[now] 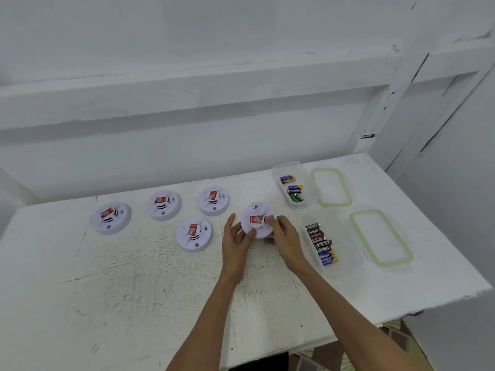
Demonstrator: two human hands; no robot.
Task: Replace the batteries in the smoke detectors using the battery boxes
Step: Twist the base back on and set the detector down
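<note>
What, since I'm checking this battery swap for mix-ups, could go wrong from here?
Both open boxes, far box and near box, hold similar-looking batteries, so used and fresh cells might get mixed.
The right hand works right beside the near box and could nudge it.
The smoke detector, gripped at its edges by that hand and the left hand, might slip if twisted.

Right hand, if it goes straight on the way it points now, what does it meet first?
The smoke detector it holds with the left hand: the right hand points away and leftward and touches it. Past that, likely the far detector, though depth is unclear.
</note>
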